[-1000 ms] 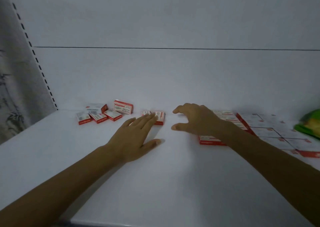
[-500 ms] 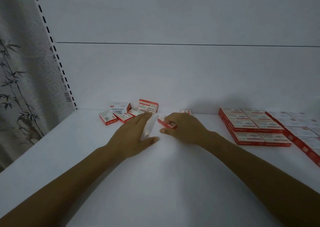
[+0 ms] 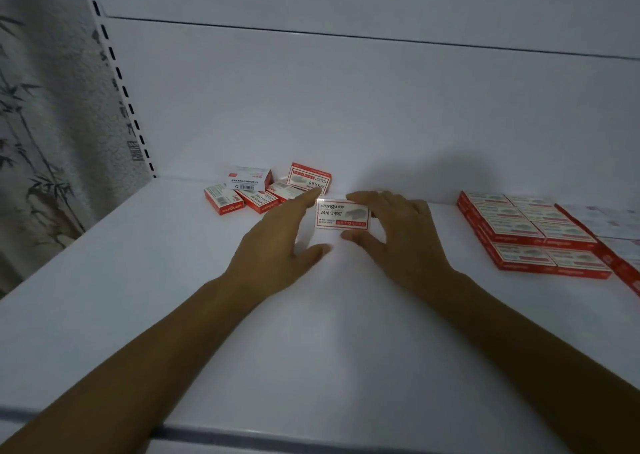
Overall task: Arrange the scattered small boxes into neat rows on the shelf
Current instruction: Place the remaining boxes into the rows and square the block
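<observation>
A small red and white staple box [image 3: 342,214] is held face up between my two hands above the white shelf [image 3: 311,332]. My right hand [image 3: 394,235] pinches its right end with thumb and fingers. My left hand [image 3: 277,242] rests flat on the shelf with its fingertips touching the box's left edge. A loose pile of several similar boxes [image 3: 258,192] lies at the back left, one of them leaning on the back wall. Neat rows of boxes [image 3: 530,235] lie flat on the right.
The shelf's back wall [image 3: 381,107] rises just behind the boxes. A slotted upright [image 3: 119,83] and a bamboo-print curtain [image 3: 41,142] stand at the left. The shelf's front edge [image 3: 311,439] runs along the bottom.
My right hand has lifted a box and turned it face up between both hands. The view has shifted left, bringing the loose pile closer to centre.
</observation>
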Available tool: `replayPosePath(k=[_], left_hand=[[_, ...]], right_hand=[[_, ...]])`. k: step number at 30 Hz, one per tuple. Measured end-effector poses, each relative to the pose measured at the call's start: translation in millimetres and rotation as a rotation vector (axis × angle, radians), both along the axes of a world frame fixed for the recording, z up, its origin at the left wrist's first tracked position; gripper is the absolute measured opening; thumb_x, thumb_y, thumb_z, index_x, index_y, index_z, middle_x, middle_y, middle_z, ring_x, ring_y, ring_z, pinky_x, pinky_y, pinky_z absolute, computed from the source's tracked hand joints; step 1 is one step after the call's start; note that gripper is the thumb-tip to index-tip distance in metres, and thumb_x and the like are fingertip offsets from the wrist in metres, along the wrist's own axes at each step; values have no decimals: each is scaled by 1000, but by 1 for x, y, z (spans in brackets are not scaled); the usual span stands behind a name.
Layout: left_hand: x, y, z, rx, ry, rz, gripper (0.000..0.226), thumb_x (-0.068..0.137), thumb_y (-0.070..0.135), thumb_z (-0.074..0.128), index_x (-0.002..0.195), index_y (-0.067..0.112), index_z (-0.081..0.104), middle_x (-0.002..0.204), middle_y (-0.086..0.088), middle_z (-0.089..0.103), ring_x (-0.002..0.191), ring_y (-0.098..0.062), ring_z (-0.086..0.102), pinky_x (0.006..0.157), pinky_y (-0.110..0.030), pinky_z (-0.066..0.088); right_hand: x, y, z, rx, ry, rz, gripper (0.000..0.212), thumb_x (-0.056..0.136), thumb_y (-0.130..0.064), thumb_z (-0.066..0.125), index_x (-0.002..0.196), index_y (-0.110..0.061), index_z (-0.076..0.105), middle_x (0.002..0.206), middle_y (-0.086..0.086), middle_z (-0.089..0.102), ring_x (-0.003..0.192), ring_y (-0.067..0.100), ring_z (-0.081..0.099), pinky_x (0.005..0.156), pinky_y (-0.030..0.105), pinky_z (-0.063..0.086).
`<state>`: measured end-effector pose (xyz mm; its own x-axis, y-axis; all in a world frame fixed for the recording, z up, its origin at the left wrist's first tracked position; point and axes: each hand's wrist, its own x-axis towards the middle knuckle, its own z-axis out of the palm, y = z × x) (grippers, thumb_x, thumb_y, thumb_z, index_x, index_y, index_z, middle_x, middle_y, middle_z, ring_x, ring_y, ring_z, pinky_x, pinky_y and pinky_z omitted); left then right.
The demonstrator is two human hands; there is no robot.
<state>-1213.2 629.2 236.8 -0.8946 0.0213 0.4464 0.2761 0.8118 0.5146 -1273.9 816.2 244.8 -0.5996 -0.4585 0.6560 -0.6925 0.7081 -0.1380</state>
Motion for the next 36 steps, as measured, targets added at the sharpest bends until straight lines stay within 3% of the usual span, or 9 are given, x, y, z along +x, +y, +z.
replayPosePath(k=[6, 11, 15, 19, 22, 25, 29, 32, 36], left_hand=[[5, -1, 7, 15, 174, 22, 57, 80, 39, 67, 133, 28, 46, 121, 8, 62, 98, -7, 62, 84, -33, 54], [5, 0, 9, 10, 197, 41, 52, 81, 38, 65, 130, 26, 50, 121, 7, 63, 97, -9, 63, 82, -27, 52], [6, 2, 9, 0, 210, 61, 51, 82, 35, 64, 130, 25, 50, 121, 4, 63, 96, -11, 63, 81, -28, 52], [5, 6, 20, -55, 236, 62, 49, 82, 32, 65, 129, 21, 52, 117, 1, 66, 95, -14, 65, 76, -14, 42], [2, 11, 42, -81, 274, 20, 49, 82, 33, 66, 128, 21, 51, 113, 2, 66, 91, -13, 65, 72, -24, 52], [1, 27, 65, -75, 339, -40, 49, 82, 37, 64, 126, 23, 50, 111, 6, 66, 89, -9, 64, 73, -34, 56], [-4, 70, 79, -57, 358, -76, 56, 83, 31, 67, 133, 22, 43, 117, 3, 63, 89, -4, 58, 79, -31, 55], [-10, 108, 81, -11, 334, -111, 71, 81, 31, 68, 141, 25, 30, 119, 3, 61, 87, -2, 54, 81, -26, 51], [-19, 156, 77, 27, 322, -163, 65, 82, 33, 68, 138, 25, 35, 120, 7, 60, 83, 5, 54, 82, -27, 53]], right_hand=[[8, -6, 2, -32, 52, 99, 54, 79, -47, 61, 124, -18, 54, 108, 2, 69, 86, 18, 65, 90, 36, 38], [12, -8, 6, -128, -85, 90, 71, 77, -53, 57, 135, -16, 42, 106, -1, 69, 83, 11, 64, 97, 33, 32], [13, -10, 5, -66, -29, 115, 64, 81, -43, 58, 137, -16, 41, 107, 3, 70, 77, 15, 67, 96, 39, 40], [11, -4, 22, 5, 43, 125, 57, 80, -38, 60, 132, -15, 48, 101, 6, 72, 62, 14, 66, 85, 36, 45], [14, 6, 47, 30, 101, 107, 52, 82, -39, 60, 128, -16, 51, 98, 5, 72, 59, 8, 56, 77, 26, 39], [18, 28, 68, 21, 128, 85, 52, 82, -37, 58, 129, -16, 50, 98, 4, 72, 64, 4, 47, 80, 26, 35], [20, 68, 83, 5, 162, 42, 53, 80, -37, 58, 128, -15, 50, 103, 7, 71, 63, 17, 63, 82, 33, 42], [20, 103, 85, -13, 144, -11, 54, 81, -41, 58, 129, -18, 49, 111, 6, 68, 66, 15, 62, 82, 30, 40], [19, 152, 82, -43, 118, -49, 53, 81, -44, 56, 127, -17, 50, 110, 8, 69, 67, 8, 53, 83, 30, 39]])
